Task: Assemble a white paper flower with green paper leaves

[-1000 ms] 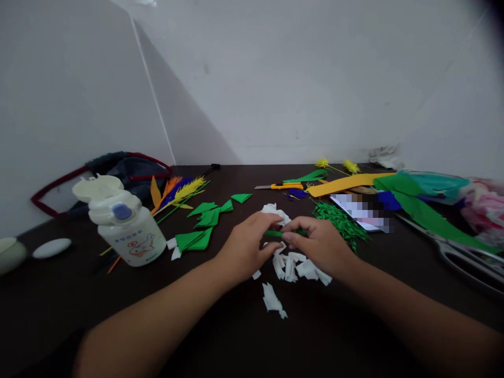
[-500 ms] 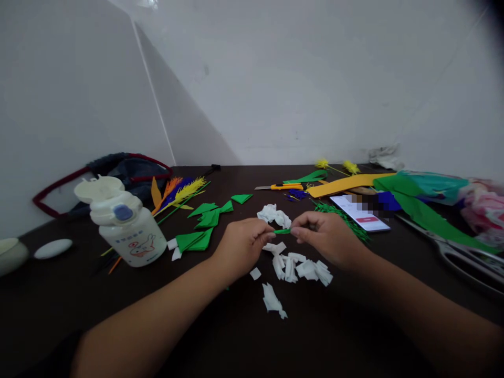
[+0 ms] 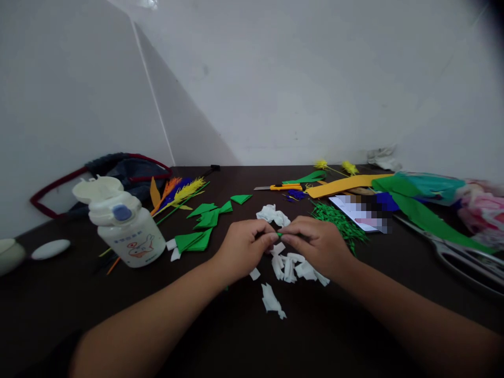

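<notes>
My left hand (image 3: pixel 246 244) and my right hand (image 3: pixel 315 244) meet fingertip to fingertip over the middle of the dark table. Both pinch a small green paper piece (image 3: pixel 279 235), mostly covered by the fingers. White crumpled paper pieces (image 3: pixel 290 268) lie beneath and in front of the hands, and another white paper clump (image 3: pixel 272 214) is just beyond them. To the left of my left hand are folded green paper pieces (image 3: pixel 195 241). Beside my right hand lies a heap of green paper shreds (image 3: pixel 342 223).
A white bottle (image 3: pixel 132 236) with its lid up stands at left, before coloured paper stalks (image 3: pixel 181 191). A utility knife (image 3: pixel 285 187) with its blade out lies at the back. On the right are a phone (image 3: pixel 350 212), an orange strip (image 3: pixel 346 185) and large scissors (image 3: pixel 457 257).
My right hand has shifted left until its fingertips meet the left ones. Less of the green paper piece shows between them, and more of the green shreds is uncovered.
</notes>
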The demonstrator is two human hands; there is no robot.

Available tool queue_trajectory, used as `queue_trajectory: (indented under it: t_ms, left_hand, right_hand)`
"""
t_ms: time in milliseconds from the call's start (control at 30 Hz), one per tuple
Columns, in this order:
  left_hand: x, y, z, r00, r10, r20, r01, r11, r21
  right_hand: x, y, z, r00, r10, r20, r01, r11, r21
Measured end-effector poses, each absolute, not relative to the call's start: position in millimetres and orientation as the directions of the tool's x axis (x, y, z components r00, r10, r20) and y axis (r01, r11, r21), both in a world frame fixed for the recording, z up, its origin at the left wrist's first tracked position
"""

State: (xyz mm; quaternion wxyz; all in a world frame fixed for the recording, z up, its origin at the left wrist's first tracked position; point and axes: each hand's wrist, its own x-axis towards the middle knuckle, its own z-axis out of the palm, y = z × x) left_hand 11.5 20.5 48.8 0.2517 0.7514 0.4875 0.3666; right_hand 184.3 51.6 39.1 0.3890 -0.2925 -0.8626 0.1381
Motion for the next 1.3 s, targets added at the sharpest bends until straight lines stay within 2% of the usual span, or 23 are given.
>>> queue_trajectory:
  t_ms: [67,100,133,200,267,367,467,600,667,733,800,867,933,967,1000,1067,1167,1233,1300]
  left_hand:
    - [12.1,21.5,48.9,0.305,0.942,0.143,0.39,-0.26,0.883]
    - [12.2,22.2,48.5,0.341,0.936,0.087,0.329,-0.206,0.922]
    - [12.2,22.8,47.8,0.365,0.929,0.066,0.301,-0.185,0.936]
    - [12.1,23.6,45.8,0.356,0.925,0.132,0.338,-0.259,0.905]
    - [12.0,23.6,43.3,0.324,0.904,0.281,0.454,-0.409,0.792]
    - [11.6,22.9,39.3,0.359,0.811,0.462,0.612,-0.579,0.54]
    - [9.7,23.4,36.7,0.419,0.744,0.52,0.686,-0.635,0.355]
    - [7.0,23.7,39.5,0.449,0.741,0.5,0.726,-0.629,0.279]
    - [7.1,22.5,43.5,0.437,0.769,0.467,0.718,-0.611,0.334]
    - [8.0,21.1,47.3,0.38,0.836,0.394,0.673,-0.543,0.502]
    - [8.8,20.4,49.3,0.334,0.915,0.227,0.541,-0.383,0.749]
    - [8.9,20.9,49.1,0.369,0.929,0.029,0.345,-0.166,0.924]
    - [8.6,22.0,47.9,0.438,0.895,-0.078,0.213,-0.02,0.977]
    - [8.4,22.3,47.4,0.452,0.889,-0.079,0.193,-0.011,0.981]
    - [8.1,22.5,47.2,0.443,0.896,-0.045,0.205,-0.052,0.977]
    - [7.5,22.3,47.4,0.381,0.917,0.118,0.312,-0.248,0.917]
    - [6.4,21.8,47.4,0.375,0.842,0.388,0.543,-0.538,0.645]
    - [5.5,22.1,46.4,0.434,0.779,0.452,0.626,-0.622,0.471]
    - [4.7,22.7,45.5,0.468,0.746,0.474,0.663,-0.651,0.37]
  right_hand:
    - [186.7,52.1,36.7,-0.549,0.517,0.656,0.39,0.853,-0.346]
    - [187.7,52.3,35.7,-0.562,0.477,0.676,0.386,0.874,-0.295]
    - [188.4,52.3,35.1,-0.571,0.453,0.684,0.387,0.884,-0.262]
    - [188.4,51.8,35.5,-0.569,0.48,0.667,0.409,0.87,-0.276]
    - [186.6,50.5,37.7,-0.526,0.585,0.618,0.447,0.808,-0.384]
    - [182.2,47.5,41.3,-0.447,0.751,0.487,0.475,0.66,-0.582]
    - [178.8,45.0,42.1,-0.418,0.839,0.35,0.46,0.527,-0.715]
    - [178.5,45.1,40.4,-0.419,0.866,0.273,0.401,0.446,-0.8]
    - [179.8,45.8,39.6,-0.425,0.858,0.288,0.415,0.467,-0.781]
    - [181.7,46.3,38.6,-0.455,0.804,0.383,0.446,0.578,-0.684]
    - [183.8,46.1,37.3,-0.52,0.668,0.532,0.458,0.744,-0.486]
    - [185.8,45.5,35.8,-0.604,0.489,0.63,0.438,0.863,-0.251]
    - [187.0,44.7,34.7,-0.664,0.375,0.647,0.413,0.905,-0.101]
    - [187.1,44.6,34.5,-0.676,0.359,0.643,0.41,0.909,-0.077]
    - [186.9,44.6,34.5,-0.671,0.369,0.643,0.415,0.906,-0.087]
    - [185.7,44.9,35.2,-0.618,0.461,0.637,0.443,0.874,-0.202]
    - [182.4,45.2,37.2,-0.51,0.672,0.538,0.47,0.741,-0.48]
    - [180.2,44.7,38.3,-0.472,0.773,0.424,0.469,0.628,-0.621]
    - [178.9,44.0,38.7,-0.456,0.824,0.336,0.462,0.542,-0.702]
